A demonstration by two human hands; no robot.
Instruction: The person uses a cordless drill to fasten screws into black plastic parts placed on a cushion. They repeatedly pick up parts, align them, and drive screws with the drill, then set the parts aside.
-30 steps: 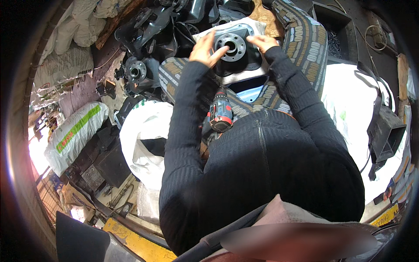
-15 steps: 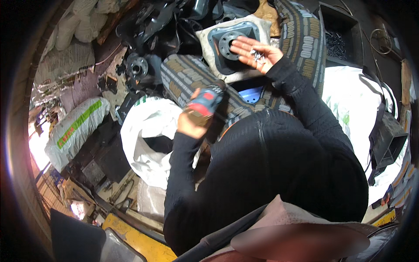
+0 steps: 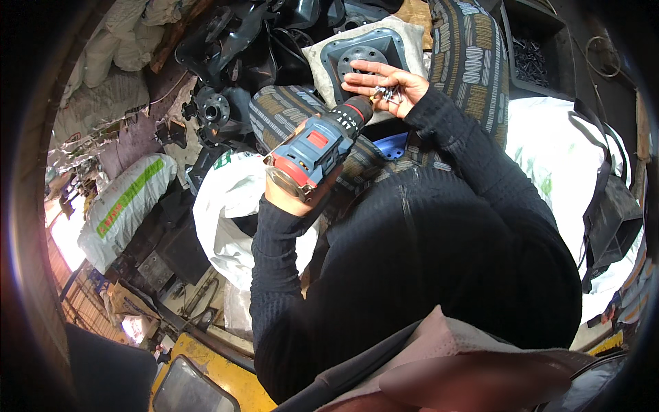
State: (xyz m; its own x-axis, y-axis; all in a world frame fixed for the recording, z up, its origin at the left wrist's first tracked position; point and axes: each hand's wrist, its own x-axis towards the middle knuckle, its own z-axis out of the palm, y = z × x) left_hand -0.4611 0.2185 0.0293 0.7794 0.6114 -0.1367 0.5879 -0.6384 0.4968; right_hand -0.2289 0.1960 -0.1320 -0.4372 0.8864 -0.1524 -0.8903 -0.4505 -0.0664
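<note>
My left hand (image 3: 296, 198) is wrapped around the grip of a blue and red cordless drill (image 3: 317, 143). The drill's black chuck points away to the right, its tip right at my right palm. My right hand (image 3: 406, 88) is palm up and slightly cupped, holding several small silver screws (image 3: 390, 93); its fingers are partly stretched out. Behind those fingers, a grey-blue metal part (image 3: 353, 42) with a square flange and a round, drilled hub rests on a pale cushion-like sack (image 3: 412, 40). The bit's end is too small to tell apart from the screws.
Dark metal parts (image 3: 220, 103) are heaped at the far left. A bin of small fasteners (image 3: 528, 65) stands at the far right. White sacks (image 3: 226, 199) lie on both sides. A blue drilled piece (image 3: 392, 147) is near my patterned trouser legs (image 3: 473, 62).
My left hand has turned and raised the drill, bringing its chuck up to my right palm. My right hand has shifted slightly left, its fingers a little more curled.
</note>
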